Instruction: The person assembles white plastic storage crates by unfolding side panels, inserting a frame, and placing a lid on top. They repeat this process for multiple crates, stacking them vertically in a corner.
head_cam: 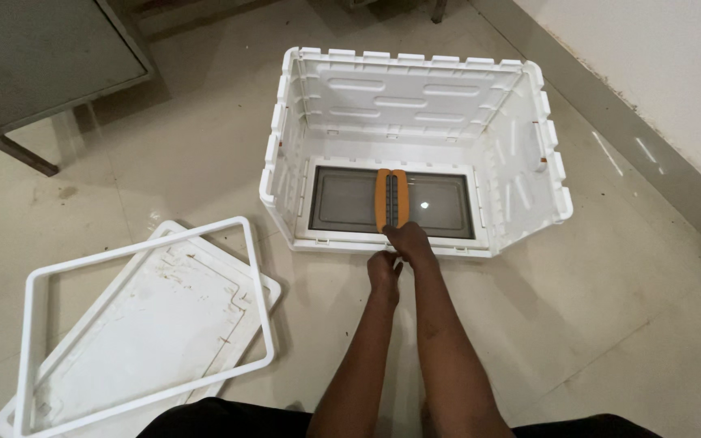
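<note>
A white plastic crate (521, 122) stands on the tiled floor with its near side folded down flat. That near panel (322, 199) has two clear windows and an orange latch strip (390, 197) down its middle. My right hand (410, 243) grips the near end of the orange latch at the panel's front edge. My left hand (384, 268) is just below it, fingers curled against the panel's edge; whether it grips anything I cannot see.
A white rectangular frame (139, 247) lies on a flat white panel (164, 324) on the floor at the left. A grey metal cabinet (34, 57) stands at the upper left. A wall with a grey skirting (651, 138) runs along the right.
</note>
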